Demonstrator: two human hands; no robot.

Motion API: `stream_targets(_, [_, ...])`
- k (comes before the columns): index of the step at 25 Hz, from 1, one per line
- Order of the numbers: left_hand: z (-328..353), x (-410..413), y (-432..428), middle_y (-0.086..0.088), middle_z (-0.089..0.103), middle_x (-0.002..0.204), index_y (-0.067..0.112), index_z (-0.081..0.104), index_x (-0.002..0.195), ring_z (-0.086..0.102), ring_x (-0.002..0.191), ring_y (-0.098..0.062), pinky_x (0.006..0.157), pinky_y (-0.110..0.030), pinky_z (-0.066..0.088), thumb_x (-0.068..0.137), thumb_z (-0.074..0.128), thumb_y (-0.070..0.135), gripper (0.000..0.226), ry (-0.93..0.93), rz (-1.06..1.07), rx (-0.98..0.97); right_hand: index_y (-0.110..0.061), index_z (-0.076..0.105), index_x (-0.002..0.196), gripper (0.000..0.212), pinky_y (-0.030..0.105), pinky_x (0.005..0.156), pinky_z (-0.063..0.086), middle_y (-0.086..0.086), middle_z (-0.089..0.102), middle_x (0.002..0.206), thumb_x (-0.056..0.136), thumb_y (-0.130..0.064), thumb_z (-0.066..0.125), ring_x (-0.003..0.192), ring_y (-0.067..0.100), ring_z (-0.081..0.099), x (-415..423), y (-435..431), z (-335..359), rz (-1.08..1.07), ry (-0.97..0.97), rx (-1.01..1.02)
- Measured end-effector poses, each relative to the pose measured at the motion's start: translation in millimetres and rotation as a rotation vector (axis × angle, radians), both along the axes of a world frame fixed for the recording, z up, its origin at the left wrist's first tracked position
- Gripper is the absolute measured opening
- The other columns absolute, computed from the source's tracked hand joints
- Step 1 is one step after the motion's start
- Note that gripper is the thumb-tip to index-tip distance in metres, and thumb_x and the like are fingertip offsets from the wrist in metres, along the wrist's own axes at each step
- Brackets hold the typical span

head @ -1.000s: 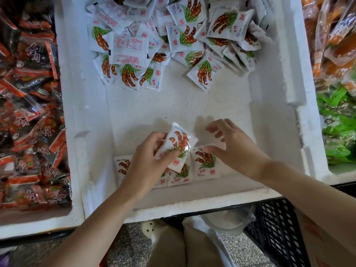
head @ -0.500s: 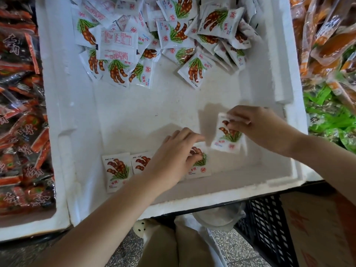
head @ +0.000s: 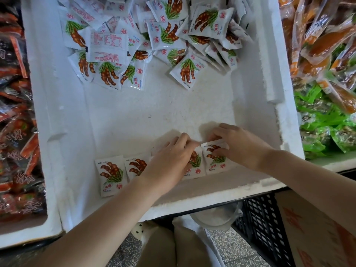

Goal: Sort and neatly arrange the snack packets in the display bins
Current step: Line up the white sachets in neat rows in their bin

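Stocking the display: a person leans over a white foam bin (head: pixel 63 116), both bare hands low at its near wall. There a row (head: pixel 111 174) of white snack packets, printed with brown pods and green leaves, lies face up and side by side.

The right hand (head: pixel 240 149) holds the end packet (head: pixel 216 162) at the right of the row. Its fingers (head: pixel 223 131) curl over the packet's top edge and the thumb presses on the printed face. The packet lies flat on the bin floor, its left edge touching the next one.

The left hand (head: pixel 169 160) rests palm down on the middle of the row. Its fingers are fairly straight and close together, gripping nothing, with the tips reaching towards the end packet. Two packets at the row's left end lie uncovered, the second partly under the left wrist.

Across a bare stretch of floor, at the bin's far end, a loose heap (head: pixel 154 41) of the same packets lies jumbled. Some are face down, showing red print.

The bin to the left holds red-and-black packets (head: pixel 17 132). To the right, orange packets (head: pixel 323 41) lie beyond green packets (head: pixel 323 124). Below the front rim show a black crate (head: pixel 264 218) and a cardboard box (head: pixel 317 237).
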State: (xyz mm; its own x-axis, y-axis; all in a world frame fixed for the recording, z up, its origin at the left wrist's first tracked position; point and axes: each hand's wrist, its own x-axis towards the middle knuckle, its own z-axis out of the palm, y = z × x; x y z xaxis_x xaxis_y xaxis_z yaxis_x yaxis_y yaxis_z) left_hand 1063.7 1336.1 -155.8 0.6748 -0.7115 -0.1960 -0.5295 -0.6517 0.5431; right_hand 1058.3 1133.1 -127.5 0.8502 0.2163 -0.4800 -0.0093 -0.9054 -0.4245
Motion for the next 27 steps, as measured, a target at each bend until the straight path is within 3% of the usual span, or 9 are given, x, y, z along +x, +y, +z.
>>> stream_targets(3, [-0.5, -2.6, 0.5, 0.001, 0.042, 0.13, 0.019, 0.039, 0.142, 0.046, 0.116, -0.015, 0.101, -0.031, 0.043, 0.092, 0.06, 0.019, 0.054, -0.033, -0.038, 0.014, -0.027, 0.053, 0.108, 0.022, 0.031, 0.087, 0.048, -0.012, 0.051, 0.109, 0.087, -0.032, 0.06, 0.099, 0.012, 0.054, 2.9, -1.6, 1.9, 0.059, 0.055, -0.027])
stream_targets(7, [3.5, 21.6, 13.9, -0.007, 0.051, 0.131, 0.014, 0.051, 0.135, 0.05, 0.12, -0.024, 0.105, -0.036, 0.036, 0.087, 0.054, 0.025, 0.049, -0.237, 0.033, 0.012, -0.02, 0.043, 0.133, 0.054, 0.029, 0.105, 0.033, -0.003, 0.042, 0.133, 0.085, -0.032, 0.064, 0.124, 0.015, 0.04, 31.1, 3.9, 11.5, 0.0, -0.216, 0.013])
stream_targets(9, [13.1, 53.3, 25.0, -0.009, 0.045, 0.141, 0.013, 0.047, 0.139, 0.041, 0.131, -0.026, 0.11, -0.034, 0.023, 0.089, 0.051, 0.025, 0.052, -0.284, 0.145, -0.002, -0.014, 0.037, 0.139, 0.06, 0.03, 0.109, 0.028, 0.003, 0.038, 0.141, 0.086, -0.029, 0.062, 0.13, 0.019, 0.037, 58.8, 13.3, 16.7, -0.046, -0.372, 0.029])
stream_targets(11, [21.7, 89.7, 36.0, -0.013, 0.04, 0.146, 0.011, 0.044, 0.142, 0.034, 0.136, -0.029, 0.115, -0.039, 0.019, 0.093, 0.055, 0.019, 0.051, -0.32, 0.254, -0.007, -0.014, 0.029, 0.144, 0.069, 0.032, 0.113, 0.021, 0.005, 0.03, 0.148, 0.086, -0.029, 0.063, 0.137, 0.023, 0.029, 90.3, 24.5, 16.3, -0.057, -0.44, -0.005])
stream_targets(13, [26.2, 122.6, 44.8, -0.015, 0.035, 0.15, 0.01, 0.04, 0.144, 0.026, 0.141, -0.034, 0.117, -0.049, 0.02, 0.095, 0.056, 0.018, 0.052, -0.378, 0.335, 0.039, -0.017, 0.02, 0.148, 0.078, 0.033, 0.114, 0.017, 0.004, 0.019, 0.154, 0.086, -0.033, 0.064, 0.14, 0.024, 0.02, 114.4, 35.4, 10.5, -0.041, -0.426, -0.078])
stream_targets(17, [29.0, 164.8, 56.2, -0.006, 0.011, 0.161, 0.018, 0.02, 0.152, 0.004, 0.148, -0.028, 0.119, -0.049, 0.008, 0.1, 0.045, 0.027, 0.058, -0.368, 0.497, 0.172, -0.024, 0.021, 0.148, 0.083, 0.039, 0.111, 0.023, 0.001, 0.015, 0.155, 0.081, -0.045, 0.065, 0.136, 0.028, 0.02, 129.7, 42.8, 4.3, 0.018, -0.39, -0.191])
stream_targets(21, [36.3, 179.0, 59.3, -0.006, 0.023, 0.157, 0.02, 0.021, 0.152, 0.017, 0.143, -0.026, 0.111, -0.046, 0.022, 0.092, 0.061, 0.029, 0.073, -0.359, 0.484, 0.194, -0.021, 0.036, 0.141, 0.081, 0.039, 0.101, 0.037, 0.002, 0.025, 0.147, 0.073, -0.048, 0.07, 0.132, 0.025, 0.025, 121.3, 42.5, 13.1, 0.024, -0.277, -0.094])
stream_targets(24, [31.7, 165.1, 63.8, -0.01, 0.035, 0.148, 0.015, 0.03, 0.149, 0.031, 0.135, -0.03, 0.108, -0.047, 0.03, 0.079, 0.076, 0.024, 0.084, -0.261, 0.486, 0.104, -0.016, 0.043, 0.133, 0.07, 0.035, 0.092, 0.042, 0.004, 0.034, 0.136, 0.075, -0.046, 0.069, 0.124, 0.023, 0.032, 112.5, 43.7, 12.2, 0.013, -0.296, -0.19])
stream_targets(27, [16.0, 131.9, 74.1, -0.012, 0.05, 0.132, 0.009, 0.048, 0.137, 0.048, 0.12, -0.032, 0.1, -0.052, 0.041, 0.081, 0.074, 0.014, 0.062, -0.296, 0.452, 0.004, -0.016, 0.05, 0.119, 0.059, 0.032, 0.097, 0.03, 0.002, 0.048, 0.121, 0.075, -0.053, 0.064, 0.113, 0.022, 0.035, 104.0, 40.1, 13.6, -0.017, -0.41, -0.307])
